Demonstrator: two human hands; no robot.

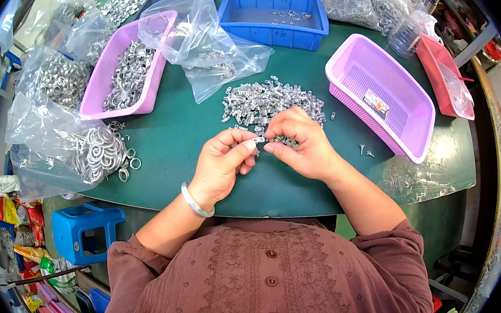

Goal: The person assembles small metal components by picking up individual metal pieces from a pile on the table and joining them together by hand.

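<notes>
1. Near left on the green desk (161, 172), silver rings (99, 153) spill from a clear bag (44, 164).
2. Just beyond them, a lilac basket (161, 66) holds many silver metal parts (130, 72).
3. Right of that basket and farther away lies a loose clear plastic bag (202, 61) with small parts inside.
4. Near the middle, the left hand (219, 158) pinches a small silver metal piece (259, 140) between thumb and forefinger, over the desk's near side.
5. Just beyond both hands sits a heap of similar pieces (271, 103); a blue tray (271, 38) stands farther off.
6. The right hand (303, 142) bends in toward the held piece, fingers drawn together; whether they grip anything, I cannot tell.
7. To the right stands another lilac basket (412, 139), with a red basket (442, 78) at far right.
</notes>
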